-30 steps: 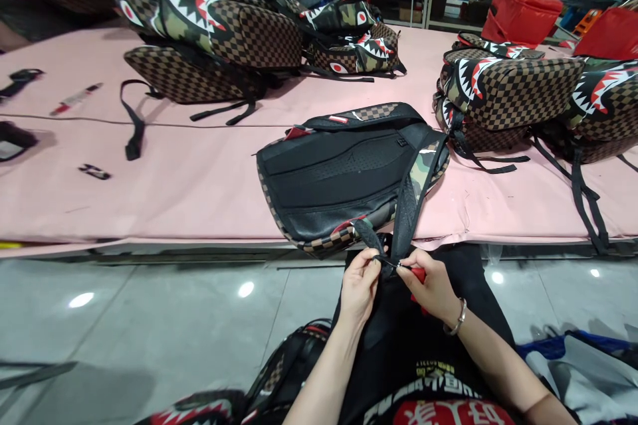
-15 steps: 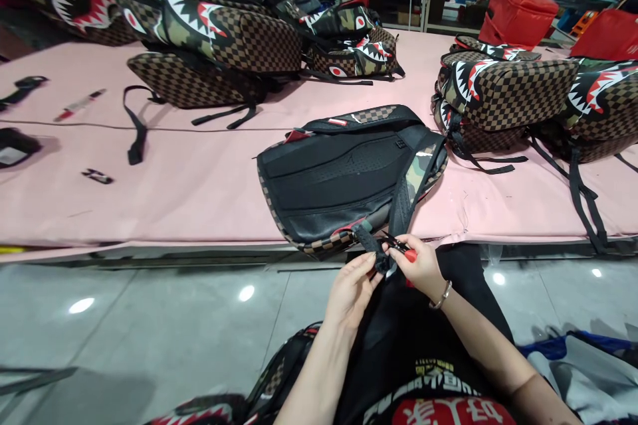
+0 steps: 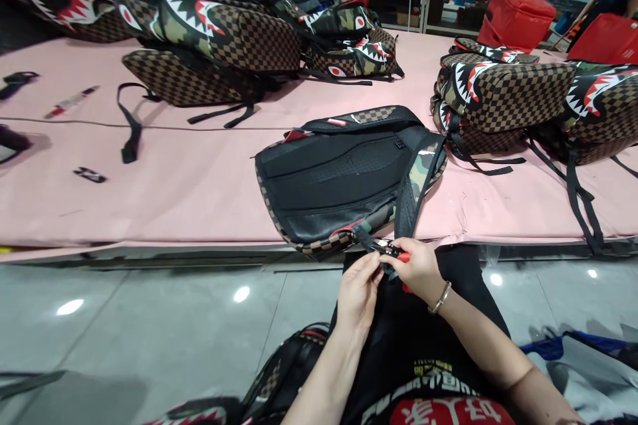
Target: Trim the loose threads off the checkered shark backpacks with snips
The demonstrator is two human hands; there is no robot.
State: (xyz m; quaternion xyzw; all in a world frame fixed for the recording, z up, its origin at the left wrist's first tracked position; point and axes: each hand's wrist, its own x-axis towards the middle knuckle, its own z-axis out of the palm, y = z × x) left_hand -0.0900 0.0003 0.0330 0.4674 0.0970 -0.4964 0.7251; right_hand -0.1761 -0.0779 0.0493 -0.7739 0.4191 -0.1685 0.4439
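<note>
A backpack (image 3: 329, 176) lies on the table with its black padded back up, its checked side edge toward me. My left hand (image 3: 357, 287) pinches the end of a black webbing strap (image 3: 365, 238) that comes off the bag's near side. Closed around red-handled thread snips (image 3: 403, 256), my right hand (image 3: 419, 269) meets the left at the strap end. The snips' blades point left, over the strap. Fingers partly cover the strap's tip, so whether the blades touch it I cannot tell.
Checked shark-mouth backpacks are piled at the back left (image 3: 249, 36) and on the right (image 3: 523, 96), straps trailing. A small dark clip-like tool (image 3: 90, 174) and a red-and-white marker-like pen (image 3: 72, 102) lie on the pink tabletop (image 3: 199, 192). Another bag (image 3: 286, 362) is below, beside my lap.
My left hand has shifted slightly up and turned, its fingers now closer to the right hand. The snips have dropped a little and lie flatter over the strap. The view has turned slightly right.
</note>
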